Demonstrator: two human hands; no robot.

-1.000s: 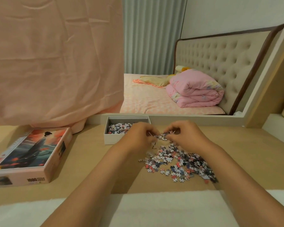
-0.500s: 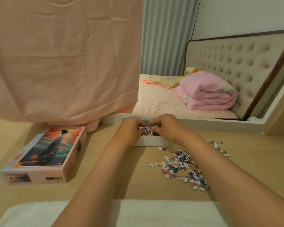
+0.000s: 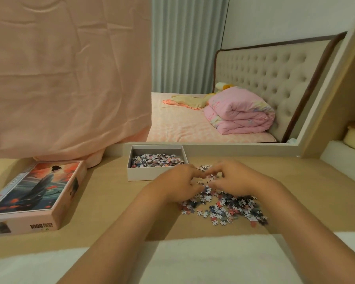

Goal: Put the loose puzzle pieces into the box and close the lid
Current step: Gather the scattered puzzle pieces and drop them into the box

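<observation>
just off the front right corner of the box (image 3: 156, 174), both hands sit low over the loose puzzle pieces (image 3: 230, 208) on the counter (image 3: 111, 212). the left hand (image 3: 178, 181) is the one nearer the box, its knuckles close to that corner. the right hand (image 3: 236, 177) lies further out from the box, across the same clump. the fingers of both curl inward toward each other, tips close to meeting, like a two-handed scoop. blur at the fingertips means i cannot tell whether either grip is clamped on pieces or only cupped over them.

the coming move turns on one relation: the box's open mouth lies beyond the hands and to their left, near, with its front wall standing between them and the pieces already in the box (image 3: 158, 160). any load must rise over that wall, and i judge the left hand would lead.

the pile's long axis runs from beside the box's front right corner out toward the person's right, so most of it lies further from the box, on the right hand's side.

the lid (image 3: 35, 193) lies picture side up well to the left of the box, apart from it and cut off by the frame edge. the palms hide whatever lies under them.
</observation>
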